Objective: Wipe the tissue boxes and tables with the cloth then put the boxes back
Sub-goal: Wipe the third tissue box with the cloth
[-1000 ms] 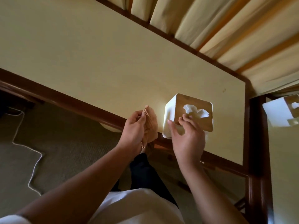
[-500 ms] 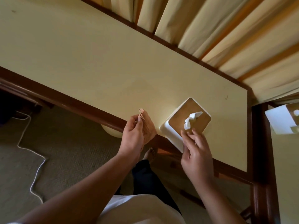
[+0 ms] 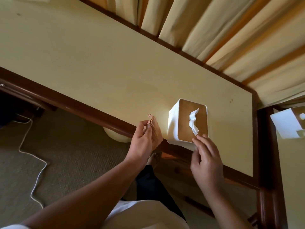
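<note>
White box [image 3: 183, 116] sits flat again at the table [image 3: 99, 63] edge, lower middle; your right hand [image 3: 206, 161] has let go, left hand [image 3: 142, 141] pinches the cloth [image 3: 152, 123]. Table wipe next, I'd guess.

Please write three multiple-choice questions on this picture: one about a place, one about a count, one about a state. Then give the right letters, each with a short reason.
1. Where does the near box stand?
A) on the floor
B) against the curtains
C) at the near edge of the table

2. How many tissue boxes show?
A) one
B) two
C) four

3. What does the left hand do?
A) holds the folded cloth
B) lies flat on the table
C) pulls a tissue

Answers:
1 C: it sits just inside the near edge.
2 B: a second box stands on the right table.
3 A: its fingers pinch the cloth upright.
</note>
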